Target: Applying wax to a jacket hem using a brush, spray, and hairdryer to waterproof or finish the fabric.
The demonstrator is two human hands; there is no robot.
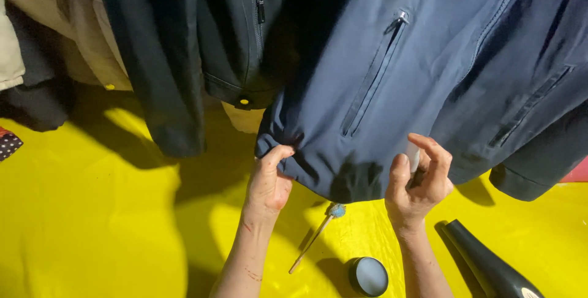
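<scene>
A navy blue jacket (pixel 404 77) with a slanted zip pocket hangs in front of me. My left hand (pixel 268 181) pinches its bottom hem at the lower left corner. My right hand (pixel 418 181) is at the hem further right, fingers curled around a small whitish object that I cannot make out; it touches the fabric. Below the hem, between my hands, a thin wooden stick with a blue tip (pixel 315 237) lies on the yellow surface (pixel 92 212).
A black leather jacket (pixel 202 41) and a beige coat (pixel 73 22) hang at the left. A small round open tin (pixel 369 276) lies by the stick. A black hair-dryer-like object (pixel 490 264) lies at the lower right. A dark sleeve (pixel 539 169) hangs at the right.
</scene>
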